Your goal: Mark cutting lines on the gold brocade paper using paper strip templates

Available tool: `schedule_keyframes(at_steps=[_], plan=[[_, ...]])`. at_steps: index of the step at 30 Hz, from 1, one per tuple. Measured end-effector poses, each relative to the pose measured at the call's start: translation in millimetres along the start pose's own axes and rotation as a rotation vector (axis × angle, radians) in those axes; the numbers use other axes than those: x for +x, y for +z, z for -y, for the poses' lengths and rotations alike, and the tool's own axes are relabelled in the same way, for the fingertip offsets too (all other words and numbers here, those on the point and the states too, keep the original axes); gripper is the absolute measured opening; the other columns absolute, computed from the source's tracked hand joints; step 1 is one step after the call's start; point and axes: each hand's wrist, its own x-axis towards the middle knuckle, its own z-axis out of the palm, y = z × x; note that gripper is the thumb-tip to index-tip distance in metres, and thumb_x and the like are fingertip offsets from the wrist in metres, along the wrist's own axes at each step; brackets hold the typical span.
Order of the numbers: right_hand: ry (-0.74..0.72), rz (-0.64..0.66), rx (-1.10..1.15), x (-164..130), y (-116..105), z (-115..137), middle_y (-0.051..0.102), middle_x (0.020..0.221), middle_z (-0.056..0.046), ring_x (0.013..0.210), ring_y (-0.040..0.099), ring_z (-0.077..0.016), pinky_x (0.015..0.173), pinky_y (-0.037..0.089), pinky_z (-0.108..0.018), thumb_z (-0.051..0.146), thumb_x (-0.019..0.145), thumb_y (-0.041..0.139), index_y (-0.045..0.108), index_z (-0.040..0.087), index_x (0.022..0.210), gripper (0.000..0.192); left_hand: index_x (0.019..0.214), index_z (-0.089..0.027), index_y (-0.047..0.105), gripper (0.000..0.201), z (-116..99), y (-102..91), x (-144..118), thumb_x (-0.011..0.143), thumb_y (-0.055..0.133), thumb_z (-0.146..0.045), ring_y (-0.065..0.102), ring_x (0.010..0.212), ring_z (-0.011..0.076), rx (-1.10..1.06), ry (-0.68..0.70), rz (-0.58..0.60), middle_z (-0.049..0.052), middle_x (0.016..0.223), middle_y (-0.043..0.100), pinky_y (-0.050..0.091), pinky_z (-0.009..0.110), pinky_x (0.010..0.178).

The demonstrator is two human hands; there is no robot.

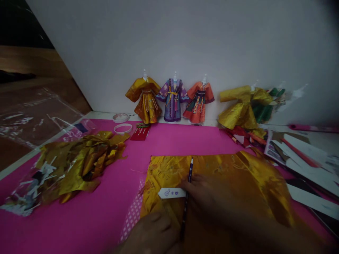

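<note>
A sheet of gold brocade fabric (pixel 238 173) lies flat on the pink mat (pixel 113 187) in front of me. My right hand (pixel 212 197) rests on it and holds a dark pencil (pixel 188 183) whose tip points away from me. A small white paper template (pixel 172 193) lies on the fabric just left of that hand. My left hand (pixel 150 234) sits at the bottom edge, fingers curled, pressing on the near part of the fabric. Both hands are blurred.
Gold fabric scraps (pixel 79 162) and clear plastic bags (pixel 29 120) lie at left. Three small costumed figures (pixel 173 98) stand against the white wall, with more gold and green garments (pixel 246 106) at right. Tape rolls (pixel 122 128), a red card (pixel 140 133) and paper sheets (pixel 302 155) lie around.
</note>
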Motion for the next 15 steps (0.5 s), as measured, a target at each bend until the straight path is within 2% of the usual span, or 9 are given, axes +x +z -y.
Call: schedule_keyframes(at_steps=[2, 5, 8, 10, 12, 15], plan=[[-0.024, -0.013, -0.027, 5, 3, 1, 0.073, 0.090, -0.009, 0.084, 0.066, -0.0244, 0.076, 0.048, -0.033, 0.009, 0.084, 0.052, 0.066, 0.017, 0.101, 0.023, 0.083, -0.030, 0.065, 0.023, 4, -2.8, 0, 0.098, 0.048, -0.030, 0.061, 0.077, 0.0181, -0.033, -0.015, -0.007, -0.002, 0.081, 0.070, 0.051, 0.034, 0.070], [-0.017, -0.019, -0.045, 6, 0, -2, 0.072, 0.091, -0.011, 0.088, 0.065, -0.0258, 0.079, 0.047, -0.035, 0.009, 0.084, 0.052, 0.066, 0.015, 0.106, 0.027, 0.076, -0.027, 0.062, 0.027, 7, -9.3, 6, 0.097, 0.046, -0.028, 0.059, 0.070, 0.0189, 0.026, -0.054, -0.086, 0.001, 0.074, 0.068, 0.048, 0.034, 0.059], [0.056, -0.017, -0.023, -3, -7, -9, 0.071, 0.087, -0.009, 0.079, 0.063, -0.0229, 0.069, 0.044, -0.032, 0.015, 0.087, 0.053, 0.065, 0.017, 0.103, 0.020, 0.069, -0.025, 0.057, 0.023, 5, -9.9, 15, 0.092, 0.050, -0.024, 0.053, 0.060, 0.0173, 0.097, -0.097, -0.145, 0.000, 0.065, 0.063, 0.042, 0.033, 0.050], [0.146, 0.013, 0.016, -15, -10, -14, 0.069, 0.080, -0.006, 0.071, 0.061, -0.0199, 0.062, 0.040, -0.029, 0.017, 0.088, 0.054, 0.064, 0.019, 0.094, 0.012, 0.072, -0.024, 0.058, 0.017, 4, -7.4, 19, 0.089, 0.055, -0.023, 0.055, 0.063, 0.0179, 0.104, -0.120, -0.109, 0.000, 0.069, 0.064, 0.044, 0.033, 0.052], [0.233, 0.034, 0.104, -29, -8, -17, 0.068, 0.077, -0.004, 0.066, 0.059, -0.0171, 0.059, 0.037, -0.027, 0.015, 0.089, 0.051, 0.061, 0.020, 0.086, 0.011, 0.077, -0.024, 0.062, 0.011, 4, -5.5, 22, 0.087, 0.058, -0.022, 0.059, 0.068, 0.0200, 0.095, -0.153, -0.041, 0.001, 0.077, 0.067, 0.049, 0.035, 0.056], [0.307, -0.001, 0.264, -48, 3, -17, 0.069, 0.082, -0.003, 0.068, 0.061, -0.0160, 0.061, 0.042, -0.026, 0.014, 0.088, 0.050, 0.061, 0.021, 0.087, 0.014, 0.094, -0.023, 0.067, 0.011, 3, -6.4, 26, 0.086, 0.059, -0.021, 0.065, 0.082, 0.0237, 0.067, -0.208, 0.084, 0.004, 0.095, 0.072, 0.057, 0.039, 0.067]])
